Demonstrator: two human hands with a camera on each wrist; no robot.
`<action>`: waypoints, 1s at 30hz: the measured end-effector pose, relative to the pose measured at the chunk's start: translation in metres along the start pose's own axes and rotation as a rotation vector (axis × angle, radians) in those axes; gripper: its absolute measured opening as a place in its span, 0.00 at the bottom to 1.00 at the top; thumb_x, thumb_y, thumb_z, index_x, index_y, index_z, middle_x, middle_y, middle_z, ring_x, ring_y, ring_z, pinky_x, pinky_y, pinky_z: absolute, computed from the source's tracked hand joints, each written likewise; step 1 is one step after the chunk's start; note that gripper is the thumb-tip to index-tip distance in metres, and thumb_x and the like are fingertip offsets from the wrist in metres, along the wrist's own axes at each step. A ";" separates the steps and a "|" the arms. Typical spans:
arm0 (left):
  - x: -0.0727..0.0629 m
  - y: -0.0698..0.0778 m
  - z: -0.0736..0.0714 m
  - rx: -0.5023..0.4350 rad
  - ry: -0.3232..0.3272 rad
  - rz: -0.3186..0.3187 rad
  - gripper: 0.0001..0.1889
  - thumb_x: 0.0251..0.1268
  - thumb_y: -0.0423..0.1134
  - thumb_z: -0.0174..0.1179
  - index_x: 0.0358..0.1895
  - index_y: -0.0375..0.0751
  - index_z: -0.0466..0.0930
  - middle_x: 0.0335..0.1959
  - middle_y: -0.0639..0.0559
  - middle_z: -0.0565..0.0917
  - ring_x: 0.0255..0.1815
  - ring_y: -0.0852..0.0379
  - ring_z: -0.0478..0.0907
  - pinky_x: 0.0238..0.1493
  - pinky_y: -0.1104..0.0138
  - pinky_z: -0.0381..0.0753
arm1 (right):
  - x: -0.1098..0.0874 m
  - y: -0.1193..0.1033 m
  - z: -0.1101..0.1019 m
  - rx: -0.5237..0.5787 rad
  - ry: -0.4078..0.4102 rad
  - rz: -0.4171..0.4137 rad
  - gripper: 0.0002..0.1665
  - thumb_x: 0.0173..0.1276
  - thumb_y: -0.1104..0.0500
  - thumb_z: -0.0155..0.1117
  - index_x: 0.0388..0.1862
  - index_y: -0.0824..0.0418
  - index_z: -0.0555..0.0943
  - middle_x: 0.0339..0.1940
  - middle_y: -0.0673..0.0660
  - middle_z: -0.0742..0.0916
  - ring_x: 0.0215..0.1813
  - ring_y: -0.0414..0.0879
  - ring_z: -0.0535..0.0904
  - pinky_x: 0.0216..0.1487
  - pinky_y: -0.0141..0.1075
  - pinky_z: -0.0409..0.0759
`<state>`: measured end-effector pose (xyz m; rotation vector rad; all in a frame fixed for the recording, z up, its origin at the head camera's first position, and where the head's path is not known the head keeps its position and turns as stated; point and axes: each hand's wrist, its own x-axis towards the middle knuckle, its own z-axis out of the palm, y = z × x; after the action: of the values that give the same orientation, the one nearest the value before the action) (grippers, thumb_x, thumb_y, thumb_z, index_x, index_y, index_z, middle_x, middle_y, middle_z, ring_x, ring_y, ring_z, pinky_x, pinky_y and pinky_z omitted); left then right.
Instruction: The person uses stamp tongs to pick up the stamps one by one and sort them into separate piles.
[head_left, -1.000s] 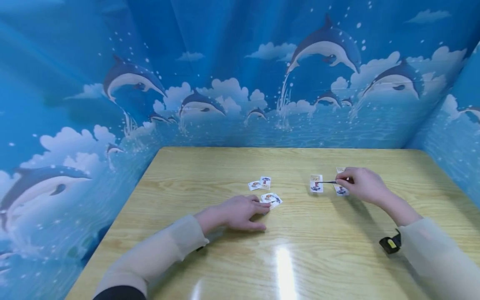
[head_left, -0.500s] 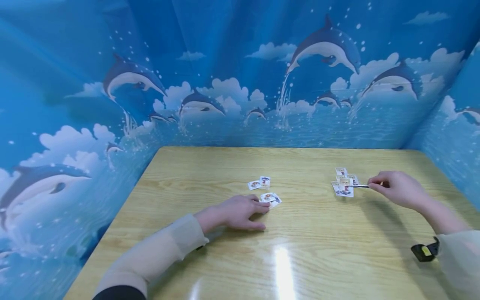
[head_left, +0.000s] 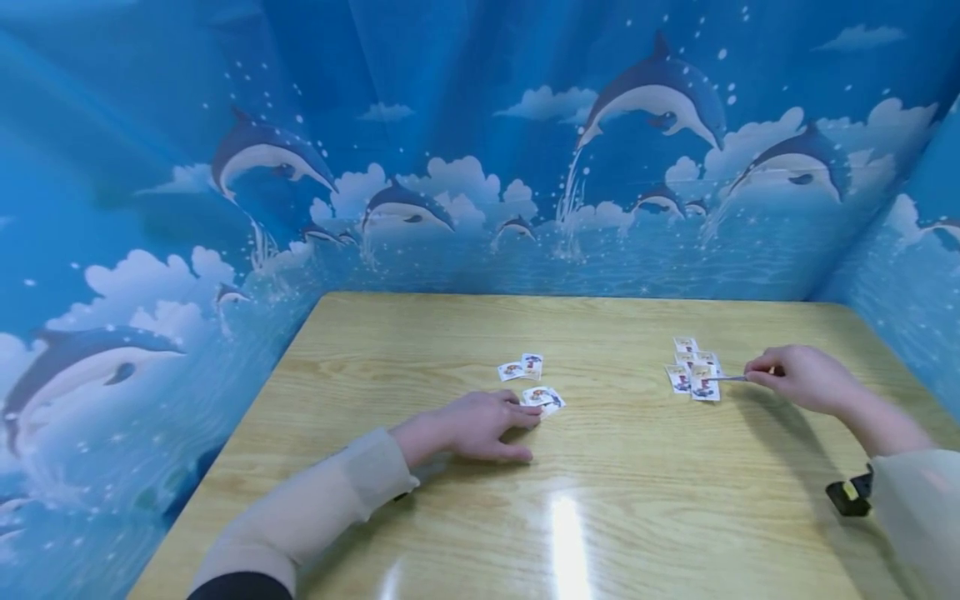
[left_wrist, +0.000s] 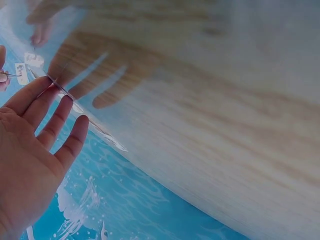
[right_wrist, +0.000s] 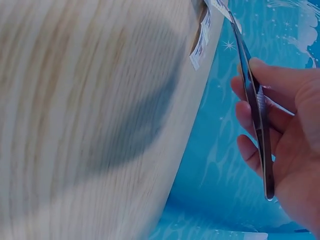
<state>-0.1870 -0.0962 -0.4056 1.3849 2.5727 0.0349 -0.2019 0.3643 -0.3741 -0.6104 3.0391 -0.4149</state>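
My right hand (head_left: pixel 802 379) pinches a pair of metal tweezers (right_wrist: pixel 257 105) between thumb and fingers. At the tweezers' tips is a small printed card (head_left: pixel 705 385), at the near side of a group of similar cards (head_left: pixel 678 379); whether it lies flat on the table cannot be told. My left hand (head_left: pixel 483 425) rests on the table with fingers spread, its fingertips touching the edge of a small pile of cards (head_left: pixel 542 397). In the left wrist view the fingers (left_wrist: pixel 60 117) are nearly straight and hold nothing.
Two more small cards (head_left: pixel 521 367) lie overlapping just beyond the left hand's pile. The wood-grain table (head_left: pixel 450 333) is glossy and reflects light near its front. A blue dolphin-printed backdrop (head_left: pixel 465 192) stands behind and along the sides.
My right hand has moved right, carrying a card in the tweezers from left of the group onto it, then slightly nearer and right. The left hand has stayed in place.
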 end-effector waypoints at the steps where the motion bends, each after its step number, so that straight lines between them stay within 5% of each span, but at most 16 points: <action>1: 0.000 0.000 0.000 -0.001 -0.001 0.001 0.34 0.69 0.66 0.47 0.71 0.52 0.67 0.72 0.61 0.65 0.67 0.55 0.66 0.61 0.61 0.71 | 0.001 0.000 0.000 -0.004 -0.008 0.000 0.10 0.67 0.61 0.64 0.40 0.68 0.86 0.33 0.56 0.87 0.32 0.46 0.81 0.34 0.45 0.78; 10: 0.000 0.001 -0.001 -0.010 -0.001 0.005 0.34 0.69 0.65 0.47 0.71 0.51 0.67 0.72 0.60 0.64 0.67 0.55 0.65 0.62 0.61 0.70 | 0.007 0.004 0.002 -0.024 -0.051 0.021 0.13 0.67 0.60 0.63 0.42 0.70 0.86 0.36 0.62 0.87 0.38 0.60 0.82 0.40 0.55 0.79; 23: 0.001 0.001 0.000 -0.002 0.001 0.001 0.34 0.69 0.66 0.47 0.71 0.51 0.67 0.72 0.61 0.65 0.67 0.55 0.66 0.62 0.61 0.71 | -0.005 0.011 -0.002 -0.025 -0.058 0.094 0.16 0.69 0.59 0.62 0.44 0.72 0.84 0.40 0.68 0.86 0.43 0.66 0.81 0.41 0.58 0.77; 30: 0.001 0.001 0.000 -0.007 -0.005 -0.003 0.34 0.69 0.66 0.48 0.71 0.52 0.67 0.72 0.62 0.64 0.67 0.56 0.66 0.60 0.61 0.72 | -0.004 -0.007 -0.008 -0.049 -0.037 0.072 0.16 0.70 0.57 0.63 0.45 0.69 0.85 0.38 0.61 0.86 0.40 0.60 0.82 0.39 0.55 0.78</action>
<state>-0.1870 -0.0950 -0.4058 1.3769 2.5684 0.0405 -0.1964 0.3621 -0.3645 -0.5025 3.0335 -0.3242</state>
